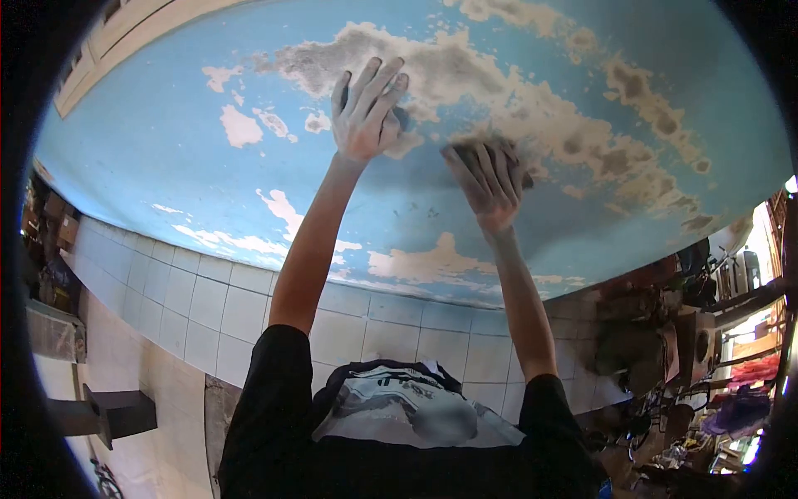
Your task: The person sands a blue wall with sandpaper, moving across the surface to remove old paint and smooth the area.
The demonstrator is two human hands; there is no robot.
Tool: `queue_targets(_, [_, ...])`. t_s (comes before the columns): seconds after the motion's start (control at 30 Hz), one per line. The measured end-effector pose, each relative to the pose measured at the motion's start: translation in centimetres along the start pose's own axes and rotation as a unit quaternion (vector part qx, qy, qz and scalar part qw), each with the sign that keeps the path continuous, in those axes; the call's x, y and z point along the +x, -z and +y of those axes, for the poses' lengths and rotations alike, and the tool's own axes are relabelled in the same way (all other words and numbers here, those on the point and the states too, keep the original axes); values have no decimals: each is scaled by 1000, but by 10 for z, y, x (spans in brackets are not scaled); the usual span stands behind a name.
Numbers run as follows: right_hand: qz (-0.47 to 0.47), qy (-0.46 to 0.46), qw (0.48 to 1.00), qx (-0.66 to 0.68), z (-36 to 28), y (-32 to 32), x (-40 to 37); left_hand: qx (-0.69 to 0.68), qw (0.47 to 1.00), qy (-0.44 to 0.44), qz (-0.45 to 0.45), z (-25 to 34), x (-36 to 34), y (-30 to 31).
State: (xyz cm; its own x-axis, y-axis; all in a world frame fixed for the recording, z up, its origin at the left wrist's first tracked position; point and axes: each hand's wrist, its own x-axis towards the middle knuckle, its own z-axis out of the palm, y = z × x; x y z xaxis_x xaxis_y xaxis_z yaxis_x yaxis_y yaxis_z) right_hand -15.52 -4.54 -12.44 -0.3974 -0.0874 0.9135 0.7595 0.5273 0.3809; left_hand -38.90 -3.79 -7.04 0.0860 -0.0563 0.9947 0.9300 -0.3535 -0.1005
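Note:
A blue wall (208, 179) with flaking paint and bare whitish-grey patches (432, 71) fills the upper part of the view. My left hand (366, 116), covered in pale dust, rests on the wall with its fingers stretched and spread, over the edge of a large bare patch. To its right and a little lower, my right hand (489, 179) is pressed to the wall, dusty too. Its fingers lie over a dark, flat piece that looks like sandpaper (482, 143), mostly hidden under them. Both arms are extended.
White tiles (191, 295) run along below the painted wall. At the left are a dark post-like block (125, 416) and a pale box (56, 333). Cluttered household items, with a purple cloth (740, 412) among them, crowd the right side. A pale frame (125, 41) borders the upper left.

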Motion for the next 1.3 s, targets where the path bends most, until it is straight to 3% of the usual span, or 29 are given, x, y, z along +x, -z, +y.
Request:
queue_targets(0.1, [-40,3,994,97,-9,-16,36,-18,1000,1,-17,-1,0,4])
queue_targets(0.2, [-80,21,995,47,-8,-16,24,-21,999,-5,-26,-4,-1,5])
queue_targets(0.37, [-10,-7,1000,17,-17,-9,0,-16,1000,-1,-11,-3,-2,3])
queue_targets(0.43, [-93,6,991,92,-11,-16,14,-33,999,-4,-9,-1,1,5])
queue_targets(0.53, [-127,19,988,90,-15,-13,22,-40,999,-11,-30,-7,-4,3])
queue_targets(0.6, [-124,6,989,76,-11,-4,-13,-34,999,-8,-23,-4,-4,4])
queue_targets(0.77, [-101,-53,993,25,-17,13,-1,-37,999,-5,-26,-3,-3,3])
queue_targets(0.83, [-145,-37,983,109,-20,4,14,-39,999,-4,-22,-2,-6,4])
queue_targets(0.93, [-140,-35,985,95,-9,8,2,-25,1000,-14,-6,-5,-5,1])
queue_targets(1.07, [-74,-69,995,14,0,16,4,-16,1000,11,-12,1,-4,1])
queue_targets(1.17, [-120,-57,987,93,4,8,8,-23,1000,8,-2,0,-5,2])
queue_targets(1.3, [-130,-140,938,290,27,4,4,-9,1000,-3,-9,0,-5,-1])
